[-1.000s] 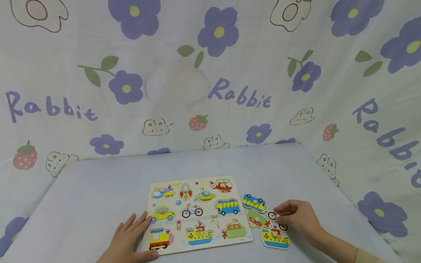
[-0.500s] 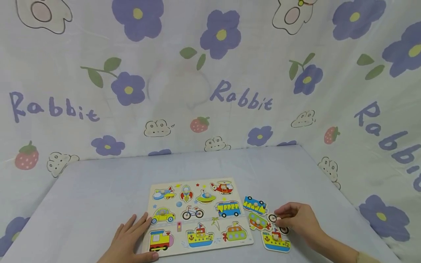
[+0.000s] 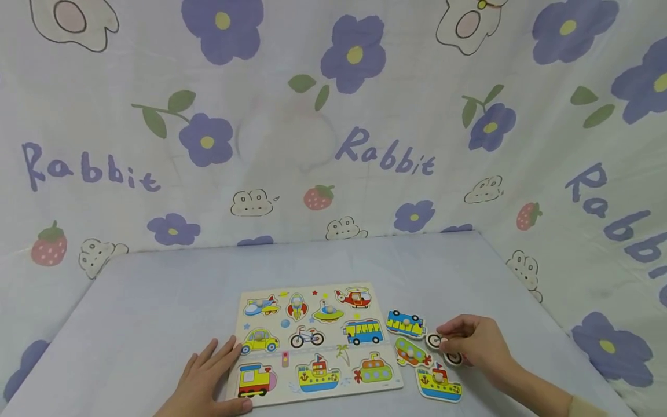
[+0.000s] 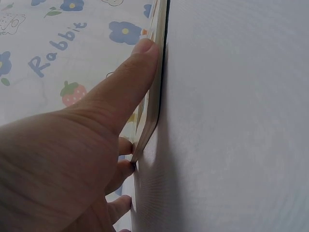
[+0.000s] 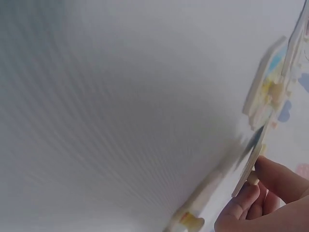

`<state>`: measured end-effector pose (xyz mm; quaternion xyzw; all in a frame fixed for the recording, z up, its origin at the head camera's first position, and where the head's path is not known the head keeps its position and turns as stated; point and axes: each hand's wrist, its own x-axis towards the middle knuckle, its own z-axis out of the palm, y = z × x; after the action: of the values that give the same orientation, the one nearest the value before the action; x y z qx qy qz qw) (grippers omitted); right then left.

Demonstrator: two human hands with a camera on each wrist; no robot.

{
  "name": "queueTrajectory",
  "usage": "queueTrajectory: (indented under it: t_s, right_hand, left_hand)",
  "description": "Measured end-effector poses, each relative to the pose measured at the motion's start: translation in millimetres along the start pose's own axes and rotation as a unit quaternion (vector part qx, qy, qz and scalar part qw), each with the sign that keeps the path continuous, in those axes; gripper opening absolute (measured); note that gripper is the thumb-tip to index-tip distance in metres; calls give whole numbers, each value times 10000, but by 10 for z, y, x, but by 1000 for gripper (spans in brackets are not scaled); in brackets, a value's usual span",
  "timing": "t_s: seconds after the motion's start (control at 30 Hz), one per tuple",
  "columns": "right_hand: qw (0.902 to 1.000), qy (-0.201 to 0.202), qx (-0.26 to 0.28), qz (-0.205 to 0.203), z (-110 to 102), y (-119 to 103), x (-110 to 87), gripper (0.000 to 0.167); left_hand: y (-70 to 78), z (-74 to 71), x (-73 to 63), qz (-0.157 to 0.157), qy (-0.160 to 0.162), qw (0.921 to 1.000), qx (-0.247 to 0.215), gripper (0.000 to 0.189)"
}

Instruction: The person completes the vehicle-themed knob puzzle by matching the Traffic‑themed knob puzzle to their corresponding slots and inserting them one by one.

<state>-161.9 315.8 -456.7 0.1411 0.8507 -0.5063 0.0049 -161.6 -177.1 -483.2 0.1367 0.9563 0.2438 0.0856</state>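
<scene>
My right hand (image 3: 482, 347) pinches the knob of a bicycle puzzle piece (image 3: 436, 341), just right of a wooden vehicle puzzle board (image 3: 325, 397). In the right wrist view that bicycle piece (image 5: 250, 164) is edge-on, thumb and fingers at its knob (image 5: 252, 178). My left hand (image 3: 200, 379) rests on the board's near-left corner, fingers spread along the left side and thumb (image 4: 137, 63) on the near edge. A bicycle picture (image 3: 307, 337) without a knob shows mid-board. Knobbed airplane (image 3: 261, 306), rocket, flying saucer, helicopter and car pieces sit in the board.
Loose beside the board lie a bus piece (image 3: 406, 324) turned upside down, a submarine piece (image 3: 411, 352) and a boat piece (image 3: 439, 385). Knobless bus, train, boat and submarine pictures show on the board. A printed curtain (image 3: 281, 174) stands behind the pale table (image 3: 156, 301).
My right hand has raised the bicycle piece slightly, away from the boat piece and a little to the right. My left hand keeps its place on the board; the head view has shifted slightly.
</scene>
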Motion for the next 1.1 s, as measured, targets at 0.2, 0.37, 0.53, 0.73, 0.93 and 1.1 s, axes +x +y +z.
queueTrajectory:
  t_s: [0.2, 0.37, 0.53, 0.73, 0.93, 1.1]
  right_hand:
    - [9994, -59, 124, -305, -49, -73, 67, 22]
    - [9977, -145, 237, -615, -55, -184, 118, 23]
    - [9941, -309, 503, -910, 16, -366, 128, 24]
    - [9924, -306, 573, -1043, 96, -508, 109, 23]
    - [9919, -216, 566, -1113, 99, -569, 168, 23]
    - [9903, -415, 784, -1066, 221, -664, 200, 24]
  left_hand:
    - [-3, 1, 1, -42, -34, 10000, 54, 111]
    - [4, 2, 4, -168, -85, 9998, -4, 112]
    - [4, -1, 1, -186, -91, 9998, -49, 113]
    - [17, -1, 6, -172, -142, 9997, -20, 113]
    - [42, -29, 4, -238, -179, 9996, -12, 112]
    - [43, -36, -7, -272, -213, 9994, 9, 112]
